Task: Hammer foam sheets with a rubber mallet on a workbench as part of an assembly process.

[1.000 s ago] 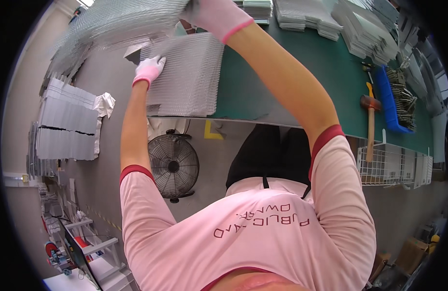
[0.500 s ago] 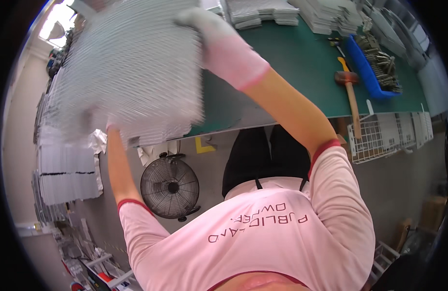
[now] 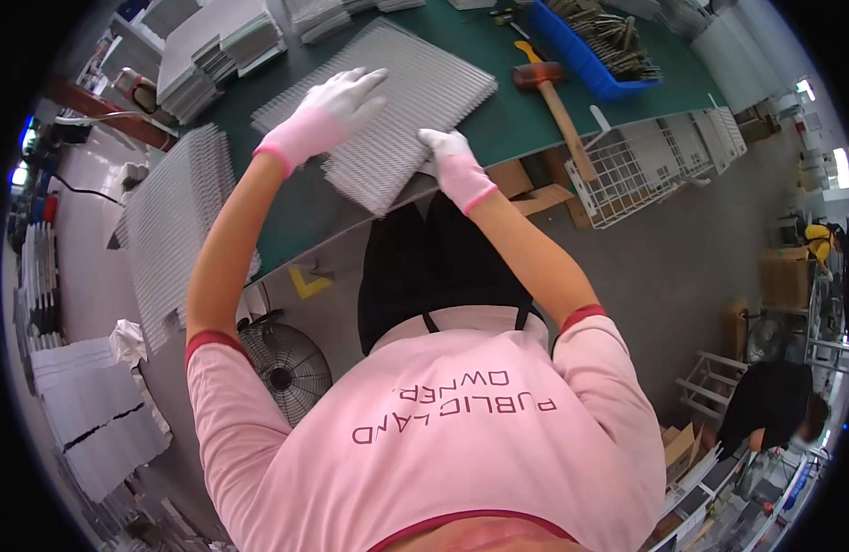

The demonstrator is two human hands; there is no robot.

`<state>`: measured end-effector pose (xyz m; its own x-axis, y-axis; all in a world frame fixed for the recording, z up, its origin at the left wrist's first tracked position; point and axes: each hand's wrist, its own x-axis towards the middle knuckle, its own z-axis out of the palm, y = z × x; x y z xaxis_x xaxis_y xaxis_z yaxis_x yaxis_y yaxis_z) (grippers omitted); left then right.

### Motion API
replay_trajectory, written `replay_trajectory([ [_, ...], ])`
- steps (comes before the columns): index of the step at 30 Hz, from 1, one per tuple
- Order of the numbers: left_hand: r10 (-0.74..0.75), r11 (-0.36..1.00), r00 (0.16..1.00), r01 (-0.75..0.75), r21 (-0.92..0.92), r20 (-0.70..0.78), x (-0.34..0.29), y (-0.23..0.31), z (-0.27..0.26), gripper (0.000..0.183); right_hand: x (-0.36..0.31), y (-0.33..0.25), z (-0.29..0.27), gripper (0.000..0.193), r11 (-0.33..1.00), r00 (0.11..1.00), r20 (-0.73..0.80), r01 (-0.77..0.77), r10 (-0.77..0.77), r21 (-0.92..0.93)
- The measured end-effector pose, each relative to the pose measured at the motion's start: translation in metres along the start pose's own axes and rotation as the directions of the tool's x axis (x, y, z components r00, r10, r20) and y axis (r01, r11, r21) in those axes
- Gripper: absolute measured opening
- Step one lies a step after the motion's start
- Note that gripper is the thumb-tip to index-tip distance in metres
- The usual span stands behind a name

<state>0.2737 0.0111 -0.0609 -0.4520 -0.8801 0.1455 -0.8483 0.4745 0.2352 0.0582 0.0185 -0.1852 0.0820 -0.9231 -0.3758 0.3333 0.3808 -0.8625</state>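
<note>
A silvery ribbed panel (image 3: 415, 69) lies flat on the green work table, its near corner by the front edge. My left hand (image 3: 346, 103), in a white and pink glove, rests over it with the fingers stretched out. At the panel's near right edge is my right hand (image 3: 454, 166), gloved the same way. Its thumb lies on the top side and its other fingers are curled at the edge, partly hidden, gripping the panel. A stack of similar ribbed panels (image 3: 181, 221) stands at the table's left end.
A mallet (image 3: 553, 101) lies to the right, beside a blue bin (image 3: 608, 78) of metal pieces. White stacked panels (image 3: 217, 51) stand at the back left. Below the table are a black fan (image 3: 282, 363) and a wire rack (image 3: 618, 175). Another person (image 3: 769, 405) bends over at far right.
Both hands held a ribbed panel raised at the left; they have come down to a panel lying on the table. The view has swung, bringing the left stack into sight.
</note>
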Motion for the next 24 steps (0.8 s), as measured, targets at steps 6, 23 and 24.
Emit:
replay_trajectory([
  [6, -0.082, 0.968, 0.996, 0.089, 0.235, -0.038, 0.092, -0.001, 0.099, 0.053, -0.018, -0.095, -0.074, 0.065, 0.388, 0.994, 0.049, 0.006, 0.102, -0.922],
  [23, -0.059, 0.975, 0.99, 0.085, 0.203, -0.131, 0.089, -0.014, 0.111, 0.047, -0.024, -0.14, -0.157, 0.065, 0.059, 0.813, 0.421, 0.482, -0.401, -0.874],
  [24, -0.057, 0.977, 0.991, 0.08, 0.195, -0.119, 0.089, -0.016, 0.111, 0.046, -0.023, -0.143, -0.153, 0.066, -0.064, 0.911, 0.314, 0.308, -0.268, -0.949],
])
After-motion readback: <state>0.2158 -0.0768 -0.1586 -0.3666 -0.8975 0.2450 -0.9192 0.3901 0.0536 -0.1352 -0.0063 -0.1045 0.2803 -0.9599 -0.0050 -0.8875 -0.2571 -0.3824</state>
